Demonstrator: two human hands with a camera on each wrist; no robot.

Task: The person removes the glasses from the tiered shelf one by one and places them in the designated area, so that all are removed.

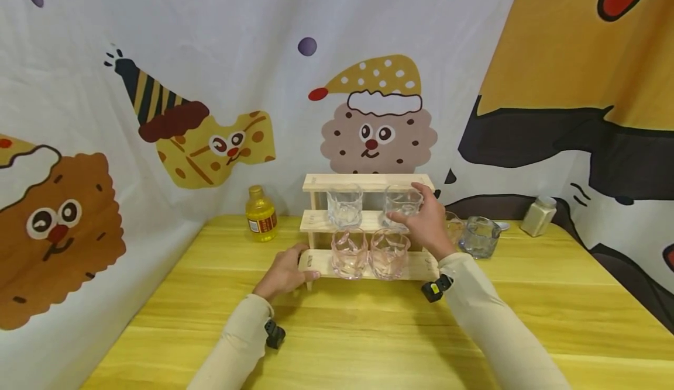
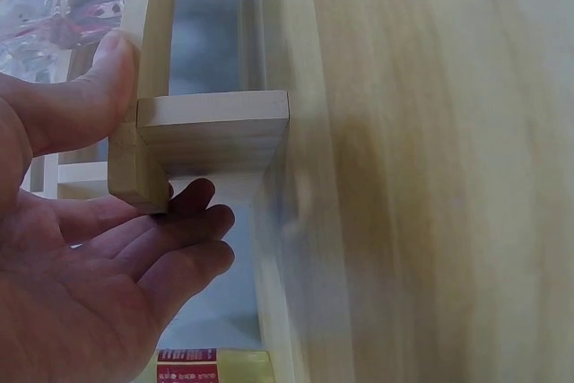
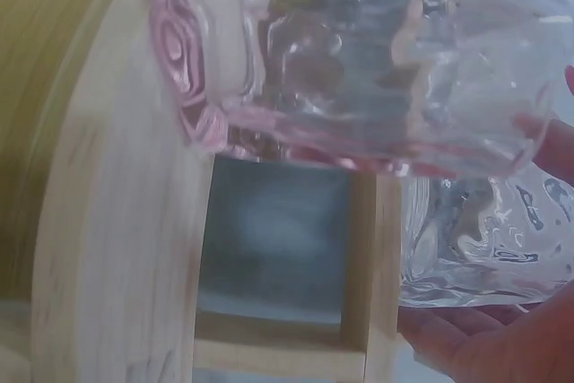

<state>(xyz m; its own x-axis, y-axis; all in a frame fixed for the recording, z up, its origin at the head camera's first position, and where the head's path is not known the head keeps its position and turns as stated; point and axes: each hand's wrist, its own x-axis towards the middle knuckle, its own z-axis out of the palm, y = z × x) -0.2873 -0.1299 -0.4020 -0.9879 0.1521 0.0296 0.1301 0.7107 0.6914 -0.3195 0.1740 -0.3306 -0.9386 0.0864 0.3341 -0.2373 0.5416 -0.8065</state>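
Note:
A three-step wooden rack point(image 1: 416, 266) stands on the table. My left hand point(image 1: 284, 272) grips the left end of its lowest step; in the left wrist view the thumb of the hand point(image 2: 90, 221) lies on top, the fingers below. My right hand point(image 1: 429, 220) holds a clear glass point(image 1: 402, 202) on the middle step, at the right. Beside it on that step is another clear glass point(image 1: 344, 206). Two pink glasses point(image 1: 349, 254) point(image 1: 389, 254) stand on the lowest step. The right wrist view shows fingers of the hand point(image 3: 511, 338) around the clear glass point(image 3: 484, 239), behind a pink glass point(image 3: 359, 69).
A yellow bottle point(image 1: 261, 214) stands left of the rack. To the right are a bluish glass point(image 1: 480, 238), a pinkish glass point(image 1: 454, 226) partly behind my right arm, and a jar point(image 1: 539, 216) with pale contents. A printed cloth point(image 1: 242, 62) hangs behind the table point(image 1: 337, 343).

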